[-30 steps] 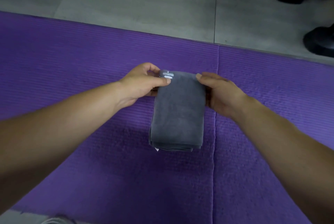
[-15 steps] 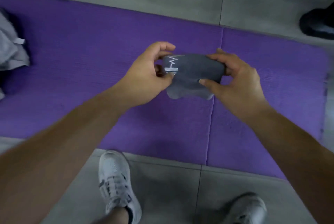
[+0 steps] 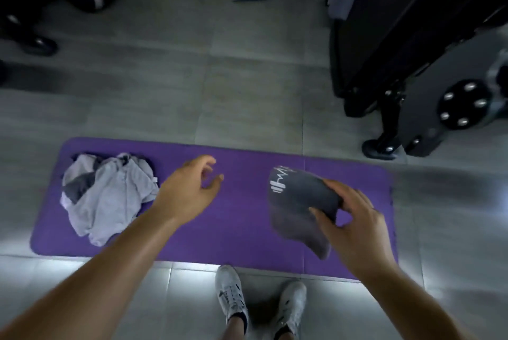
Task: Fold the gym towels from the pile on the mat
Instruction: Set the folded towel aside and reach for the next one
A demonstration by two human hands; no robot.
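**Purple mat (image 3: 242,232) on grey floor tiles, one towel in hand**

Over the mat's 3 o'clock end, the right hand (image 3: 357,224) grips a folded dark grey towel (image 3: 299,196), fingers (image 3: 349,194) curled over it and thumb beneath. The left hand (image 3: 189,194) hovers near the mat's centre, fingers loosely spread, holding nothing. The crumpled pile of pale towels (image 3: 107,199) lies at 9 o'clock on the mat.

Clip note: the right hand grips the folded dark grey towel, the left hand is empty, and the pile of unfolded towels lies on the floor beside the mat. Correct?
No. In the head view the pile of unfolded towels lies on the mat, at its left end, not beside it. The right hand does grip the folded dark grey towel, and the left hand is empty.
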